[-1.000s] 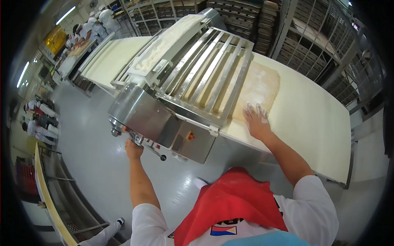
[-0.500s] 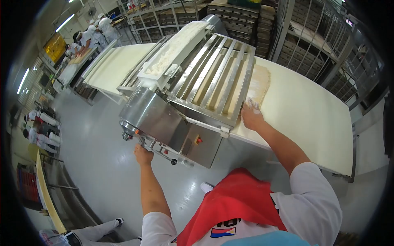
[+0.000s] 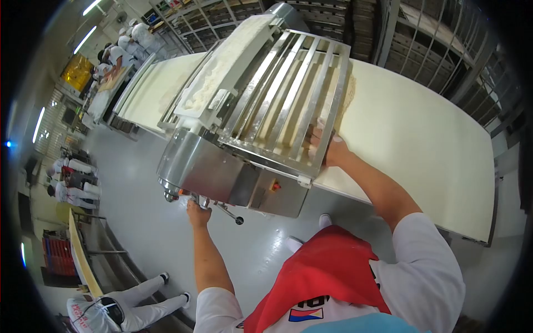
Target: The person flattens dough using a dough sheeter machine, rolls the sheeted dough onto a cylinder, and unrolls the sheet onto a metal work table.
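A dough sheeter (image 3: 191,161) with a steel roller housing stands before me. My left hand (image 3: 198,213) is closed around a handle (image 3: 204,203) low on its near side, beside a lever with a black knob (image 3: 239,220). My right hand (image 3: 331,149) is at the edge of the slatted metal guard (image 3: 328,119), its fingers reaching under the bars, apart and partly hidden. They rest on or just above a floured dough sheet (image 3: 350,91). Most of that dough lies beneath the guard on the pale conveyor belt (image 3: 411,127).
A long trough of flour (image 3: 222,69) tops the machine. An orange-red switch (image 3: 276,186) sits on its near side. Wire racks (image 3: 438,44) line the back. Several people work at a far table (image 3: 105,97); another person (image 3: 122,305) is at lower left, near a long bench (image 3: 83,255).
The dough sheet has moved left, further under the guard. My right hand has followed, its fingers now beneath the bars. My left hand stays at the handle. The view has shifted slightly.
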Motion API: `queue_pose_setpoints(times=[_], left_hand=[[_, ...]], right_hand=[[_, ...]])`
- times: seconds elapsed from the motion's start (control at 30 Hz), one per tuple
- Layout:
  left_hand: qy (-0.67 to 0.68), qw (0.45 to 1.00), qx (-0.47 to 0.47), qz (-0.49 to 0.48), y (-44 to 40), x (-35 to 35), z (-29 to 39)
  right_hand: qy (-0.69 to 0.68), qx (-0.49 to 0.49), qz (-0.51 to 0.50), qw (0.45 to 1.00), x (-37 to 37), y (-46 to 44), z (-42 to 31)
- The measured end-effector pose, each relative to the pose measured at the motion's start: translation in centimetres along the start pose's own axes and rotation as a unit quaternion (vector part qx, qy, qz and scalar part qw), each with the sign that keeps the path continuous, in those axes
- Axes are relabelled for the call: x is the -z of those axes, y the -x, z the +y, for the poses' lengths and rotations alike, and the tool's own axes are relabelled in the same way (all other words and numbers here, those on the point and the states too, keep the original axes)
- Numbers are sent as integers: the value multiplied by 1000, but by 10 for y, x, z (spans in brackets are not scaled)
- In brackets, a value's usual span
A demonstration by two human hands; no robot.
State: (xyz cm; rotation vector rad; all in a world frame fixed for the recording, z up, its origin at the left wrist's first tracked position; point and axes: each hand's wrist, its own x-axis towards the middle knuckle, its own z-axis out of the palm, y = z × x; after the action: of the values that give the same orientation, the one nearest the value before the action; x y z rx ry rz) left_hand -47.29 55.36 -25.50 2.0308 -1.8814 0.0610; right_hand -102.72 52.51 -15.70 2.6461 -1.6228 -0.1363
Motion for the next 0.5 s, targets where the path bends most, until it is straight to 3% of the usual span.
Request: queue_pose_setpoints(times=[0.17,0.23,0.27,0.3,0.37,0.43,0.47,0.5], left_hand=[[43,997,-58,10,-2,-13,-12],[82,994,-65,10,-2,-4,-3],[77,995,-65,7,-3,-1,1],[81,996,-41,-3,-4,0,3],[80,997,-16,-16,-2,-6,-4],[168,986,-17,10,-3,-19,-17],[167,986,-14,9,-4,-20,-20],[110,992,-62,10,-6,-15,-15]], right_hand=[[26,-10,-116,993,12,-33,-2],[16,-19,-287,958,38,-40,-2],[11,-16,-288,958,9,-43,3],[-28,18,-63,997,-38,-48,7],[-71,51,163,983,-69,-54,11],[-64,128,148,979,-69,-62,15],[-66,130,147,978,-69,-66,14],[-26,99,79,992,-69,-72,10]])
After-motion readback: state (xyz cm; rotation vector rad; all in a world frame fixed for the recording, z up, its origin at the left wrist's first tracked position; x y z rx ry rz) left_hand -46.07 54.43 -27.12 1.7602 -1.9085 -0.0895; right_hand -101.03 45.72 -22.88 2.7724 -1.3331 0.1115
